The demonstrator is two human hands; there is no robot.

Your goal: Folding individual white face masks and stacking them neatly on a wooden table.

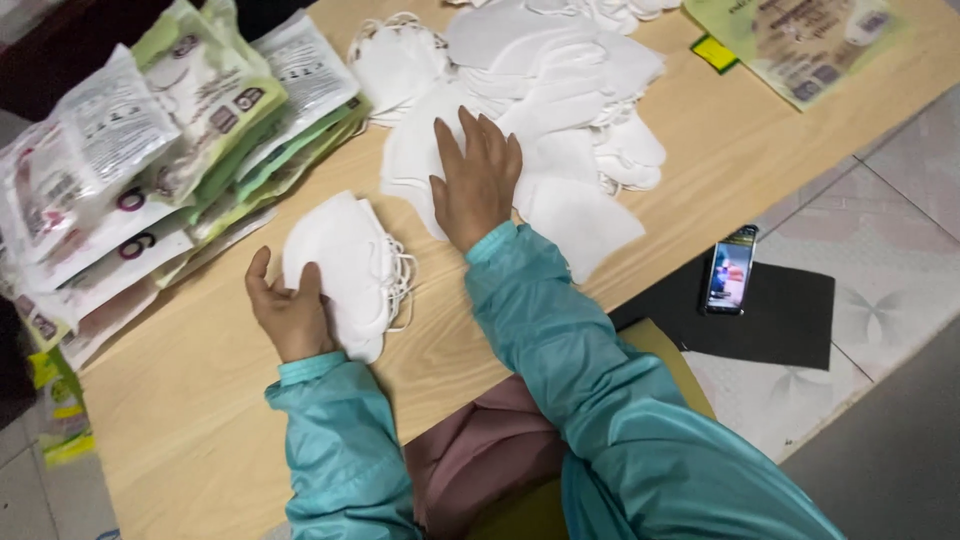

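Note:
My left hand grips a small stack of folded white face masks that rests on the wooden table. Their ear loops hang out on the right side of the stack. My right hand lies flat, fingers spread, on a large loose pile of white masks spread over the middle of the table. Both arms wear teal sleeves.
A heap of sealed plastic packets in white and green lies at the table's left. A printed green sheet sits at the far right corner. A phone with a lit screen rests on a black mat on the tiled floor.

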